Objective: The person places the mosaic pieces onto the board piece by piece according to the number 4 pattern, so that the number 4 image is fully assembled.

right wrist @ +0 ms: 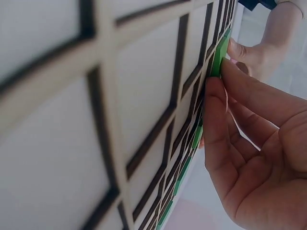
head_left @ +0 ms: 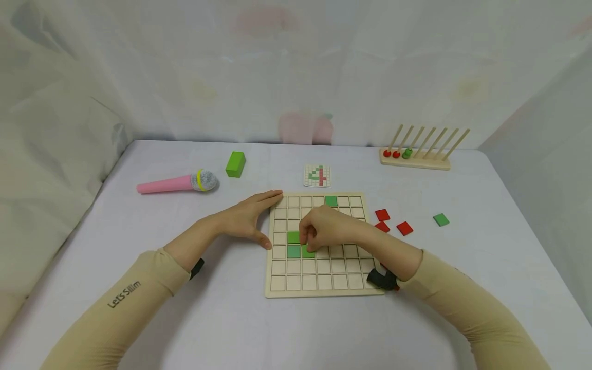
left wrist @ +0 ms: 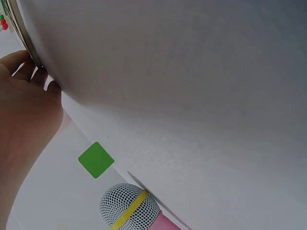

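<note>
A wooden grid board (head_left: 324, 281) lies flat on the table in the head view. My right hand (head_left: 330, 226) is over it, thumb and forefinger pinching a green square tile (right wrist: 219, 55) at one of the cells. Beside that tile in the head view sit a darker green tile (head_left: 293, 251) and, above it, a light green tile (head_left: 293, 237). Another green tile (head_left: 331, 201) occupies a top-row cell; tiles under my right hand may be hidden. My left hand (head_left: 242, 218) rests at the board's left edge with thumb and fingers spread, touching its side and upper corner.
Red tiles (head_left: 404, 228) and one green tile (head_left: 441, 220) lie right of the board. Behind it are a pattern card (head_left: 317, 176) showing a 4, a green block (head_left: 235, 164) and a peg stand (head_left: 416, 161) with beads. A pink microphone (head_left: 166, 185) lies at left.
</note>
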{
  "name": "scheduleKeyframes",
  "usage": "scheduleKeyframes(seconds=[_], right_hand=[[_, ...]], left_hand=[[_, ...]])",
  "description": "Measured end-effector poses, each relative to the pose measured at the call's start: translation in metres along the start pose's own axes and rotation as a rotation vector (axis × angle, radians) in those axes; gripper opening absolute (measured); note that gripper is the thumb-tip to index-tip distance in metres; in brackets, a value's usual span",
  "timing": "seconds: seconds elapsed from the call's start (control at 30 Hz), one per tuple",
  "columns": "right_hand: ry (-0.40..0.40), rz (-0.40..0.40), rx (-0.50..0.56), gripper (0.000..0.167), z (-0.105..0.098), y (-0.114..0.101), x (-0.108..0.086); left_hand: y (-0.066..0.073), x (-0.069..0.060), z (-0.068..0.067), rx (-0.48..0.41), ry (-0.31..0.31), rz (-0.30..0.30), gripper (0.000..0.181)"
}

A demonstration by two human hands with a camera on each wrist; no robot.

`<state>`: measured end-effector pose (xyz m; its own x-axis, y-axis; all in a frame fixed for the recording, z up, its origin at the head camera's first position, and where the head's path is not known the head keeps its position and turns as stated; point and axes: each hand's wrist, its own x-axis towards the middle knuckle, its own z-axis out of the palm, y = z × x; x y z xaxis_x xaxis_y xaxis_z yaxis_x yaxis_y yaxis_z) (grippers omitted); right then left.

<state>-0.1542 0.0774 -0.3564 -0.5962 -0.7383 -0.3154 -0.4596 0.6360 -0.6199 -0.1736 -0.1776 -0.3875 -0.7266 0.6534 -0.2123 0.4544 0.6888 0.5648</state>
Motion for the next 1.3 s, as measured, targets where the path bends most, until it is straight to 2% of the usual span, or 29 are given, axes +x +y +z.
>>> scheduleKeyframes(seconds=[0.73,1.0,1.3], right_hand=[[0.026,-0.019,0.002,0.011,-0.002,-0.001,-0.001],[0.126,0.024,0.034,0.011,-0.03,0.01,-0.019],[0.279,0.162,0.033,0.014,-0.069,0.058,-0.061]], left_hand=[[-0.002,0.001,0.001,0.001,0.003,0.002,0.125],[-0.001,0.001,0.002,-0.01,-0.002,-0.002,0.125],[0.0,0.0,0.001,0.018,-0.004,-0.018,0.125]])
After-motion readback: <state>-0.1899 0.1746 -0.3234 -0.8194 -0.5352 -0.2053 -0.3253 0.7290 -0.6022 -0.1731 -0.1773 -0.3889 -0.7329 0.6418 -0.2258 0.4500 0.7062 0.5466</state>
